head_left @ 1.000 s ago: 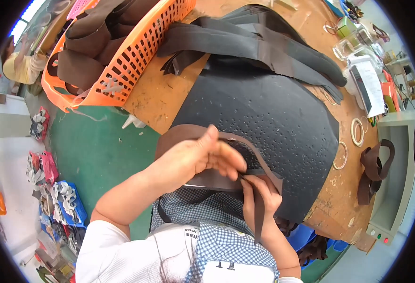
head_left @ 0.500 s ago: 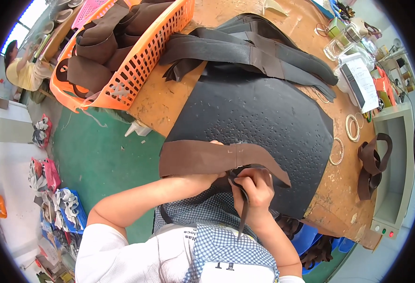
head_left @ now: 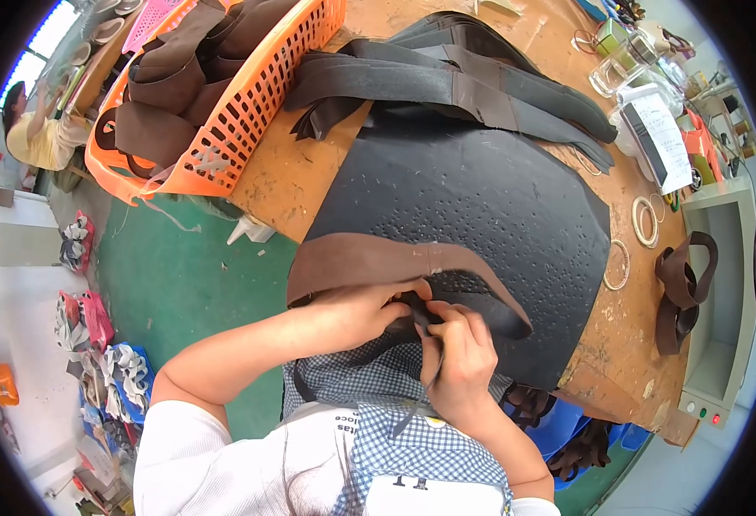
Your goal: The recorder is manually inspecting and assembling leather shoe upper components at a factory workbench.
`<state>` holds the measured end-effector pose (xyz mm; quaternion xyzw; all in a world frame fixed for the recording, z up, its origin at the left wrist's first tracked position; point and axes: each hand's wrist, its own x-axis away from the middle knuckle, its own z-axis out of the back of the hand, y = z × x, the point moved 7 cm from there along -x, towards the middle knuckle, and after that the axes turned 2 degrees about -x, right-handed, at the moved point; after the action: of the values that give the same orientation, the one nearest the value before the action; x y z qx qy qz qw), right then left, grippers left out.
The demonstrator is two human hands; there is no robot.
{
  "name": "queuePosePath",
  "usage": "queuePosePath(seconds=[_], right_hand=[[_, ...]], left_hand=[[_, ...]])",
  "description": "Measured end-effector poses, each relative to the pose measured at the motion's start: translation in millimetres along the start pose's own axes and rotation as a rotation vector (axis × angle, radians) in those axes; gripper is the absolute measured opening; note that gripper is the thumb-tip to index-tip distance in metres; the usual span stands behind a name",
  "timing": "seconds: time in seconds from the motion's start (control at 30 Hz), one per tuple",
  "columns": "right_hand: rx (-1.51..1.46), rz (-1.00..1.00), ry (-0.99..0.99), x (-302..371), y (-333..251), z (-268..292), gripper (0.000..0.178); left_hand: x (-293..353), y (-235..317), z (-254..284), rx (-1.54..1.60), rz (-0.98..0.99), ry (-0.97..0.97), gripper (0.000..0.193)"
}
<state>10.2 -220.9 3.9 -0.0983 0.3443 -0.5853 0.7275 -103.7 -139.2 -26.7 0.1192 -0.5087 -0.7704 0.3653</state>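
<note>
A wide brown strip (head_left: pixel 352 258) of leather-like material curves in a loop in front of me, with a seam across its middle and a dark inner side showing. My left hand (head_left: pixel 369 311) reaches under the near side of the loop, its thumb and fingers pinching dark material at the centre. Beside it, my right hand (head_left: pixel 462 348) is closed on the same part, fingers bent and pressed together. A thin dark tail hangs below the right hand. Just what the fingertips grip is partly hidden. The loop lies over a black punched mat (head_left: pixel 481 206).
Dark strips (head_left: pixel 446 82) are stacked behind the mat. An orange basket (head_left: pixel 249 103) of brown pieces stands at the far left. Along the right lie rings (head_left: pixel 644 221), a coiled brown strip (head_left: pixel 683 288) and a grey metal box (head_left: pixel 722 344). Another person (head_left: pixel 42 133) is far left.
My left hand has come up from beneath the strip, and its fingers now show at the centre. The strip has tilted upward, showing more of its dark inner side. The right hand stays close by.
</note>
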Motion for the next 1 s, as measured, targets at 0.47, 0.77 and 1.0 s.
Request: queuePosePath(seconds=[0.47,0.77,1.0], right_hand=[[-0.147,-0.13,0.043,4.6,31.0,-0.8,0.033],[-0.091,-0.034,0.061,6.6,19.1,2.1,0.045],[0.057,-0.022,0.009,7.3,24.7,-4.7,0.047]], left_hand=[[26.8,-4.8,-13.9,-0.307,-0.204,-0.003,0.034],[37.1,-18.1,-36.8,-0.018,0.066,-0.15,0.039],[42.4,51.9,4.5,0.107,-0.234,-0.552,0.03]])
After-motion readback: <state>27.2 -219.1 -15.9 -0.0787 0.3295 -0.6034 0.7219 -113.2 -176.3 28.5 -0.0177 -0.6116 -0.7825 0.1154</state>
